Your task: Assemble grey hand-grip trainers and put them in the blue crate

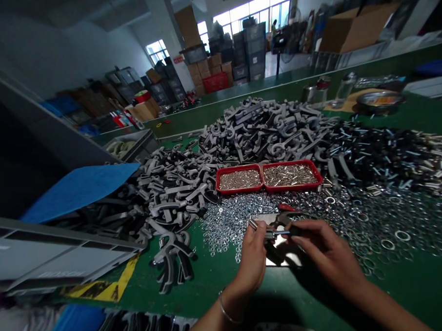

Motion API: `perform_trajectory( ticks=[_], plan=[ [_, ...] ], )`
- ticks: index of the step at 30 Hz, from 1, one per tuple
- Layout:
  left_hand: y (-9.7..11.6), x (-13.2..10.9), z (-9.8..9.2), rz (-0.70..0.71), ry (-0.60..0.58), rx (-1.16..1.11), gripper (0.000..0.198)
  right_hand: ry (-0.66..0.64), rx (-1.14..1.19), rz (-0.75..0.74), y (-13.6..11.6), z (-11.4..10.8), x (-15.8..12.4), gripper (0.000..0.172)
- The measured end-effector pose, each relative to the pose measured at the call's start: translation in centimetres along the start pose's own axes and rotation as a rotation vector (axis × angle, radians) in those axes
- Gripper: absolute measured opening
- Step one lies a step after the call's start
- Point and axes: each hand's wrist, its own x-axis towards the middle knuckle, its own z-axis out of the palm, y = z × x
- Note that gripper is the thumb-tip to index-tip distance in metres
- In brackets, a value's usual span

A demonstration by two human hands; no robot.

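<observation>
My left hand [252, 254] and my right hand [322, 249] meet over the green table [219, 292], fingers pinched on a small black part with a metal bolt [273, 234] held between them. The left fingertips also pinch a small threaded metal piece [253, 224]. A pale metal plate [283, 258] lies under the hands, with red-handled pliers [287, 208] just beyond. Shiny nuts [227, 224] are strewn to the left and washers and rings [388, 226] to the right.
Two red trays [268, 177] of small metal parts sit beyond the hands. Heaps of grey and black curved plastic parts [263, 127] cover the table behind and to the left. A grey crate [64, 260] with blue sheet stands left. Bottles and a metal bowl [379, 100] stand far right.
</observation>
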Motion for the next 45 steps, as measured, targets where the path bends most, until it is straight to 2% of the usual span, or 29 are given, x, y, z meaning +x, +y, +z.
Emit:
perform_trajectory(
  ticks=[2, 6, 10, 12, 15, 17, 19, 20, 22, 25, 26, 27, 30, 31, 34, 36, 37, 38, 41, 42, 44, 45],
  plan=[
    [0.3, -0.3, -0.4, 0.020, 0.010, 0.005, 0.030, -0.028, -0.076, -0.071, 0.3, 0.2, 0.0, 0.021],
    [0.7, -0.7, -1.1, 0.064, -0.002, 0.045, 0.030, -0.074, -0.097, -0.116, 0.6, -0.1, 0.2, 0.018],
    [1.3, -1.1, -1.2, 0.097, -0.007, 0.253, 0.031, -0.235, -0.264, -0.240, 0.6, 0.0, -0.1, 0.018],
    [1.6, -1.4, -1.3, 0.111, 0.004, 0.343, 0.030, -0.297, -0.324, -0.219, 0.9, 0.1, -0.4, 0.015],
    [1.9, -1.6, -1.5, 0.108, -0.004, 0.418, 0.030, -0.264, -0.326, -0.155, 1.5, 0.1, -0.7, 0.013],
    [2.1, -1.7, -1.6, 0.102, -0.044, 0.436, 0.029, -0.276, -0.316, -0.214, 1.6, 0.1, -0.5, 0.015],
    [2.3, -1.7, -1.7, 0.114, -0.079, 0.460, 0.028, -0.351, -0.279, -0.312, 1.4, 0.3, -0.1, 0.017],
    [2.4, -1.7, -1.7, 0.129, -0.084, 0.481, 0.027, -0.381, -0.231, -0.317, 1.3, 0.5, 0.1, 0.016],
    [2.4, -1.7, -1.8, 0.179, -0.065, 0.551, 0.026, -0.423, -0.043, -0.153, 0.9, 1.1, 0.4, 0.018],
    [2.2, -1.4, -2.2, 0.284, -0.067, 0.714, 0.023, -0.505, 0.376, 0.350, 0.0, 2.2, 0.3, 0.038],
    [2.1, -1.3, -2.4, 0.310, -0.075, 0.764, 0.022, -0.533, 0.467, 0.458, -0.3, 2.4, 0.1, 0.043],
    [2.0, -1.2, -2.6, 0.331, -0.085, 0.804, 0.022, -0.553, 0.505, 0.507, -0.7, 2.5, 0.0, 0.044],
    [2.0, -1.1, -3.2, 0.397, -0.164, 0.829, 0.021, -0.554, 0.446, 0.478, -1.0, 2.6, -0.5, 0.039],
    [2.1, -1.2, -3.4, 0.430, -0.210, 0.815, 0.021, -0.593, 0.457, 0.505, -0.9, 2.5, -0.6, 0.041],
    [2.3, -1.3, -3.9, 0.457, -0.330, 0.812, 0.023, -0.856, 0.574, 0.719, 0.0, 2.6, -1.1, 0.065],
    [2.2, -1.3, -4.4, 0.382, -0.345, 0.831, 0.026, -0.978, 0.495, 0.765, 0.5, 2.5, -1.2, 0.080],
    [2.1, -1.3, -4.7, 0.334, -0.335, 0.826, 0.027, -0.964, 0.375, 0.702, 0.5, 2.4, -1.1, 0.082],
    [1.9, -1.3, -4.9, 0.290, -0.313, 0.809, 0.028, -0.897, 0.207, 0.589, 0.4, 2.2, -1.0, 0.080],
    [1.2, -1.2, -5.6, 0.211, -0.224, 0.736, 0.029, -0.592, -0.360, 0.122, -0.3, 1.7, -0.3, 0.060],
    [1.0, -1.3, -5.7, 0.203, -0.200, 0.725, 0.029, -0.507, -0.485, -0.003, -0.5, 1.7, -0.2, 0.056],
    [1.0, -1.5, -5.7, 0.211, -0.182, 0.708, 0.028, -0.447, -0.528, -0.106, -0.6, 2.1, -0.2, 0.050],
    [1.2, -1.6, -5.6, 0.228, -0.188, 0.702, 0.028, -0.474, -0.446, -0.072, -0.4, 2.5, -0.4, 0.049]
  ],
)
